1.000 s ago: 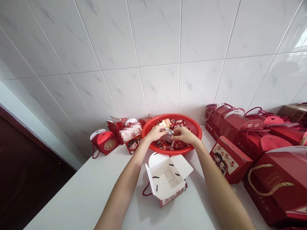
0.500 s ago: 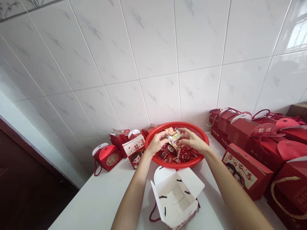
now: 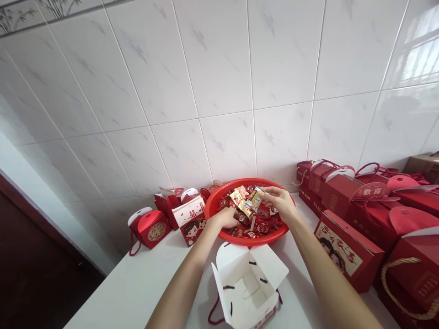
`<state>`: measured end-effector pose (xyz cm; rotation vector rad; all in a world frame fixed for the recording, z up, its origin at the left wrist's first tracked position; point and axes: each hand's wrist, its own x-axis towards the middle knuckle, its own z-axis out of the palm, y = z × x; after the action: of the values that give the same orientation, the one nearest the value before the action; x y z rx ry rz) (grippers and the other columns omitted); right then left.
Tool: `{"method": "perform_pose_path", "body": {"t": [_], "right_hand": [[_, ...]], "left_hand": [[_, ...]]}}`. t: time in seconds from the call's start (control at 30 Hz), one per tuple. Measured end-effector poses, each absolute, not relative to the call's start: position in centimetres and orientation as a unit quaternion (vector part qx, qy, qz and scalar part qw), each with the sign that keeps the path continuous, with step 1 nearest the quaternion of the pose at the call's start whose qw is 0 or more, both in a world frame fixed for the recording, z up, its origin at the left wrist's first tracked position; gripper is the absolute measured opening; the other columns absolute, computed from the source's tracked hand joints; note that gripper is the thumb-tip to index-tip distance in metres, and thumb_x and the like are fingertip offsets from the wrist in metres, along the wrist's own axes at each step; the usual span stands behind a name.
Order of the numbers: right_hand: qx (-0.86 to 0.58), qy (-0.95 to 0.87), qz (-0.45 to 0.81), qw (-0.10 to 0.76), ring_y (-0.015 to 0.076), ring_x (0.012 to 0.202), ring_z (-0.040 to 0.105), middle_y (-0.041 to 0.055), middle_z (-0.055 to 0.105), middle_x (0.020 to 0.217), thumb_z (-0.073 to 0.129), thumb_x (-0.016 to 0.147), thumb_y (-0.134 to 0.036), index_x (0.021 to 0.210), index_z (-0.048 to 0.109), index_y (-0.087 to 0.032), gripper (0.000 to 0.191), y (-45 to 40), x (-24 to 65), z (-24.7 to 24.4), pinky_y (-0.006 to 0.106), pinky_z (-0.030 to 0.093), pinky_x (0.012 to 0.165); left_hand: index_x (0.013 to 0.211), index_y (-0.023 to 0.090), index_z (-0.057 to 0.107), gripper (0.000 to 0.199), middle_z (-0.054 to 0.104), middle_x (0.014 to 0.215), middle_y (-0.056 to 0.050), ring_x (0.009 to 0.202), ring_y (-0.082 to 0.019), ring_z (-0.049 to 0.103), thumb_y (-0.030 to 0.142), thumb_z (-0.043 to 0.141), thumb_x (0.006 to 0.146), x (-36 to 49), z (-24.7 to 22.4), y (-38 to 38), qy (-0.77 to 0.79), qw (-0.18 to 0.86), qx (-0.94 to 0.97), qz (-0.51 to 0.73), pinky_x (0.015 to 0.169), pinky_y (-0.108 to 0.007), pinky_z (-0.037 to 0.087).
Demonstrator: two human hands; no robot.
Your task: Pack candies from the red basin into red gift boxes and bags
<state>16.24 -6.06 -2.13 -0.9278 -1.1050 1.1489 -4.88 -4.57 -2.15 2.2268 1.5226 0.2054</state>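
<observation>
A red plastic basket (image 3: pixel 215 201) holds many wrapped candies (image 3: pixel 262 226), mostly red. Between the fingers of my right hand (image 3: pixel 280 202) is a yellow-and-silver wrapped candy (image 3: pixel 254 199), held over the basket's middle. My left hand (image 3: pixel 228 218) reaches down among the candies at the left side of the basket, its fingers bent together; whatever they grip is hidden. Beside it lie a few cream-and-gold packets (image 3: pixel 241 201). In front of the basket, between my forearms, stands an open gift box (image 3: pixel 247 288), white inside, with flaps spread and a dark red cord.
Several red gift boxes (image 3: pixel 356 196) are stacked along the right side. One box with cartoon faces (image 3: pixel 346 249) leans out nearest my right forearm. Smaller boxes (image 3: pixel 154 228) stand left of the basket. A tiled wall (image 3: pixel 226 146) rises behind the white table (image 3: pixel 137 283).
My left hand has let go of the yellow-and-silver candy and dropped lower, leftward into the basket. My right hand keeps the candy. The view has shifted slightly.
</observation>
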Motion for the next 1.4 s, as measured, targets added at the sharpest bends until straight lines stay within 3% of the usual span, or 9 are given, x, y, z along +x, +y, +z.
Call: {"method": "perform_pose_path", "body": {"t": [0.1,0.27,0.4,0.53,0.73,0.97,1.17,1.4], "right_hand": [[-0.403,-0.482,0.488,0.606,0.0128,0.060,0.058,0.0046,0.071,0.073,0.089,0.046,-0.049,0.077,0.072,-0.016,0.048,-6.1,16.2,-2.1,0.027,0.048,0.058],[-0.388,-0.508,0.483,0.598,0.0136,0.062,0.056,0.0043,0.071,0.075,0.089,0.047,-0.053,0.077,0.074,-0.017,0.050,-6.2,16.2,-2.1,0.028,0.046,0.060],[-0.376,-0.532,0.485,0.583,0.0150,0.067,0.058,0.0052,0.072,0.080,0.086,0.054,-0.056,0.075,0.075,-0.018,0.044,-6.5,16.2,-2.0,0.028,0.047,0.062],[-0.373,-0.519,0.514,0.572,0.0134,0.066,0.057,0.0037,0.072,0.078,0.089,0.051,-0.052,0.081,0.078,-0.019,0.046,-6.8,16.1,-1.6,0.026,0.046,0.061],[-0.365,-0.534,0.509,0.569,0.0143,0.069,0.058,0.0048,0.073,0.082,0.091,0.048,-0.049,0.078,0.078,-0.019,0.045,-6.7,16.2,-1.7,0.027,0.046,0.063],[-0.354,-0.537,0.514,0.567,0.0125,0.064,0.055,0.0012,0.066,0.071,0.094,0.047,-0.047,0.070,0.072,-0.018,0.043,-6.4,16.3,-2.1,0.027,0.046,0.062],[-0.334,-0.521,0.571,0.540,0.0118,0.058,0.054,-0.0010,0.061,0.067,0.085,0.061,-0.061,0.075,0.062,-0.021,0.049,-6.3,16.3,-2.4,0.025,0.045,0.053],[-0.322,-0.505,0.592,0.539,0.0123,0.055,0.055,-0.0017,0.061,0.070,0.089,0.056,-0.056,0.079,0.057,-0.022,0.052,-6.2,16.9,-2.4,0.027,0.047,0.050]], "left_hand": [[0.074,0.018,0.071,0.007,0.074,0.078,-0.007,0.076,-0.030,0.070,0.020,0.071,0.068,-4.4,-1.5,-5.0,0.569,0.224,0.791,0.001,0.071,-0.036,0.053],[0.116,0.018,0.071,0.044,0.074,0.111,-0.010,0.088,-0.028,0.070,0.021,0.070,0.072,-3.6,-0.4,-5.7,0.570,0.204,0.794,-0.060,0.073,-0.032,0.053],[0.130,0.022,0.065,0.057,0.070,0.126,-0.009,0.102,-0.029,0.069,0.018,0.072,0.073,-3.4,-0.2,-5.8,0.547,0.215,0.805,-0.078,0.081,-0.032,0.053],[0.128,0.021,0.067,0.054,0.069,0.129,-0.008,0.106,-0.030,0.068,0.022,0.074,0.074,-3.7,-0.9,-5.5,0.529,0.225,0.814,-0.085,0.082,-0.031,0.053],[0.115,0.021,0.073,0.043,0.074,0.117,-0.008,0.103,-0.030,0.068,0.022,0.074,0.072,-4.0,-1.8,-4.8,0.513,0.232,0.823,-0.075,0.079,-0.031,0.050],[0.091,0.019,0.075,0.027,0.074,0.081,-0.001,0.071,-0.021,0.067,0.016,0.074,0.065,-3.9,-1.9,-4.8,0.508,0.289,0.811,-0.005,0.060,-0.026,0.045],[0.102,0.020,0.074,0.039,0.075,0.103,-0.005,0.093,-0.026,0.069,0.022,0.077,0.063,-3.8,-1.8,-4.8,0.511,0.265,0.817,-0.026,0.070,-0.026,0.049],[0.104,0.020,0.074,0.035,0.075,0.099,-0.004,0.081,-0.021,0.068,0.026,0.071,0.069,-3.7,-1.4,-5.0,0.498,0.250,0.828,-0.060,0.067,-0.025,0.048]]}}
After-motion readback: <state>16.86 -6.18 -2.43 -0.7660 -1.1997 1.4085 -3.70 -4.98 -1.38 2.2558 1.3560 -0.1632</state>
